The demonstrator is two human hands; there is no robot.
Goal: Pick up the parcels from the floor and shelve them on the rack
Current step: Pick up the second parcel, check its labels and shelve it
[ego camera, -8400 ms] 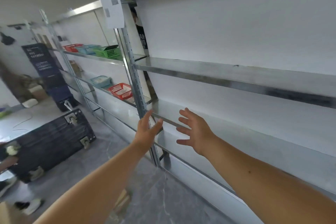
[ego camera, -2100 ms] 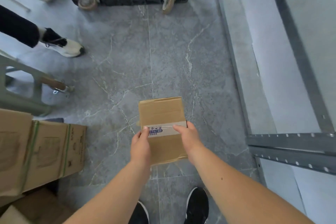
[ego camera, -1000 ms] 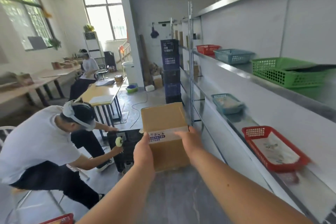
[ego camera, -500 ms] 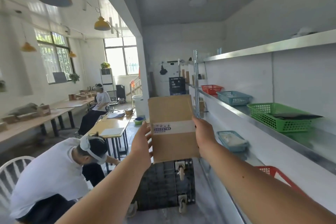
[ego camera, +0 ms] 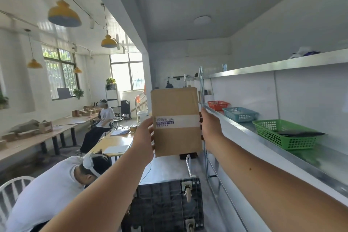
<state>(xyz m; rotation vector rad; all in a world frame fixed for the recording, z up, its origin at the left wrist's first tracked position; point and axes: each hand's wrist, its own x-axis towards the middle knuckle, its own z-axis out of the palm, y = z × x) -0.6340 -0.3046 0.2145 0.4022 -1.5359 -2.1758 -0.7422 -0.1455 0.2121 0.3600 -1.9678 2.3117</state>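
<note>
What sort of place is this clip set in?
Probably a small packing or storage workroom: a long grey metal rack holding a green plastic basket, wooden worktables with cardboard boxes, and a taped brown cardboard parcel held up.

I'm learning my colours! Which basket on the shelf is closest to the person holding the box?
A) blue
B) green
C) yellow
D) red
B: the green basket is nearest on the shelf; the blue basket and red basket sit farther along.

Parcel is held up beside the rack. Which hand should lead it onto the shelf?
Right, probably. The right hand grips the parcel on the side nearest the rack; the left hand holds the far side.
</note>
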